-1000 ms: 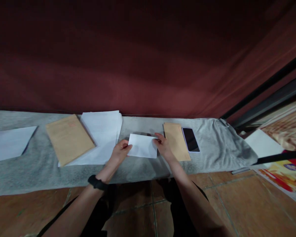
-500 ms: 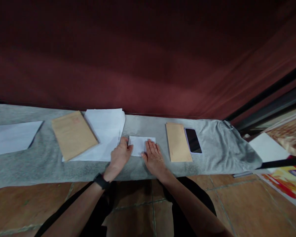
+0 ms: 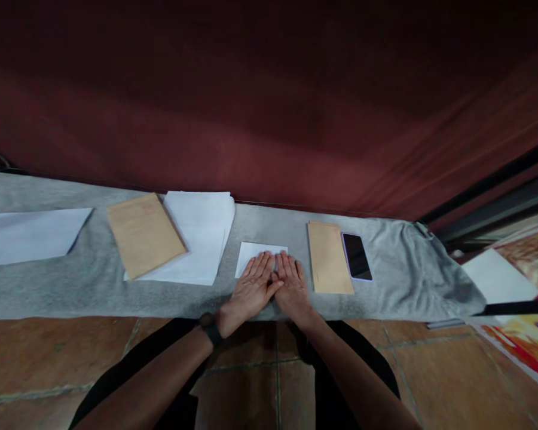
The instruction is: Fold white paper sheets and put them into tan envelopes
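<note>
A small white folded paper [image 3: 247,253] lies on the grey cloth in front of me. My left hand [image 3: 253,286] rests flat on its lower middle, fingers stretched forward. Beside it, my right hand [image 3: 290,285] lies flat on the paper's right part, the thumbs touching or overlapping. Neither hand grips anything. Both hands cover the lower edge of the paper. To the right are brown envelopes [image 3: 329,260], and to the left a larger brown envelope [image 3: 144,236] overlaps a stack of white sheets [image 3: 199,236].
A phone [image 3: 357,257] lies right of the narrow envelopes. Another white sheet [image 3: 27,236] is at the far left of the grey cloth [image 3: 403,269]. A dark red curtain [image 3: 251,119] hangs behind, and dark bars [image 3: 497,179] stand at the right.
My left hand has moved right from the paper's left edge and now lies flat beside my right hand. The view has shifted slightly.
</note>
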The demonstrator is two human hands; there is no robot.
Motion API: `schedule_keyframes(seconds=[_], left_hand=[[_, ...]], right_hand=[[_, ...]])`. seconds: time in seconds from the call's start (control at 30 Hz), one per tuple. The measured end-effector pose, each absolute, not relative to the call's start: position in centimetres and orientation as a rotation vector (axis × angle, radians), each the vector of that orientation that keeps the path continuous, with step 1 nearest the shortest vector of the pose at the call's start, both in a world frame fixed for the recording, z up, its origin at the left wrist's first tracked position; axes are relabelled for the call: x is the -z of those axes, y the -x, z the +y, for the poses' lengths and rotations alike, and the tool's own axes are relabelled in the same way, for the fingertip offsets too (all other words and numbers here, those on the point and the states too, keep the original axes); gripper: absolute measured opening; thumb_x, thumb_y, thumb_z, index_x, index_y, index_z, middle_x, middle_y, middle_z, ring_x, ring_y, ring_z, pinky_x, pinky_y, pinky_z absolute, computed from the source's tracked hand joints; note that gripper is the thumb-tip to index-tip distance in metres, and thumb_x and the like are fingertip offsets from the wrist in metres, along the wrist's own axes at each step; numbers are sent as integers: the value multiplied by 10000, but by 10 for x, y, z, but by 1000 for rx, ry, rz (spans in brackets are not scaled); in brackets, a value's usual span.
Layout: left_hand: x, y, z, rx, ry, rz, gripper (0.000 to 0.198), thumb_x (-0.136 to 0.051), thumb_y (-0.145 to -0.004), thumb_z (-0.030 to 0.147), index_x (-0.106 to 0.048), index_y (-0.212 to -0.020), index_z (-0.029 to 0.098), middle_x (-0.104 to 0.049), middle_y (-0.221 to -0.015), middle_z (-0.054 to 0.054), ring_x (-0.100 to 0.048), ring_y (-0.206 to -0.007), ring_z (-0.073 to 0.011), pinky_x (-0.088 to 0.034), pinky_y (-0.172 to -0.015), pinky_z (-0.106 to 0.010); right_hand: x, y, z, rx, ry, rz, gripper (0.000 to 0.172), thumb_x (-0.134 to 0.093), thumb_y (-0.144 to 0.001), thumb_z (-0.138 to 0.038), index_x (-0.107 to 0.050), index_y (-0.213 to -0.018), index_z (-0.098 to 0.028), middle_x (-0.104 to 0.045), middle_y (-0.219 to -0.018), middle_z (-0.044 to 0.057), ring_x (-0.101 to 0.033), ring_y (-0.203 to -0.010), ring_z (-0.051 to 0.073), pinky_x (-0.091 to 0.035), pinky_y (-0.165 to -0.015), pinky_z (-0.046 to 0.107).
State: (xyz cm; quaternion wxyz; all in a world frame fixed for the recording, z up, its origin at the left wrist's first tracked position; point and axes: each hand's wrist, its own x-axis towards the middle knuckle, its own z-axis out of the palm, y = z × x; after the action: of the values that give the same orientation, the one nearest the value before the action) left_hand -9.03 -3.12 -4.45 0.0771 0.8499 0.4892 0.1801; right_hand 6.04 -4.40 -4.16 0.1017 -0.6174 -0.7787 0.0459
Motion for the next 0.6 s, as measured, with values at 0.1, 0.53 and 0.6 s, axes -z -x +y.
schedule_keyframes(seconds=[0.1,0.53,0.6], left_hand=[[46,96,-28,-548,-2519,1563,733,-364,-1023,552,-295,-1597,101,-342,-1645,-197,-273,-1555,-278,-249,-1266,-485],[41,108,-14,-626,-2333,1848,647,-377,-1026,391,-326,-1568,40,-312,-1652,-220,-220,-1567,-313,-153,-1299,-508],[36,103,-21,-603,-2419,1725,605,-357,-1032,343,-334,-1571,68,-299,-1668,-183,-195,-1576,-288,-145,-1303,-498]], right_hand=[[44,-63,-44,-119,1848,-2219,567,-335,-1059,-250,-305,-1609,-114,-296,-1666,145,-284,-1549,284,-202,-1259,513],[39,-71,-48,-53,1833,-2203,556,-345,-1061,-264,-367,-1568,-39,-349,-1643,172,-339,-1519,297,-249,-1245,492],[39,-73,-50,-57,1783,-2244,545,-334,-1055,-235,-375,-1566,-46,-347,-1648,163,-327,-1525,284,-239,-1251,484]])
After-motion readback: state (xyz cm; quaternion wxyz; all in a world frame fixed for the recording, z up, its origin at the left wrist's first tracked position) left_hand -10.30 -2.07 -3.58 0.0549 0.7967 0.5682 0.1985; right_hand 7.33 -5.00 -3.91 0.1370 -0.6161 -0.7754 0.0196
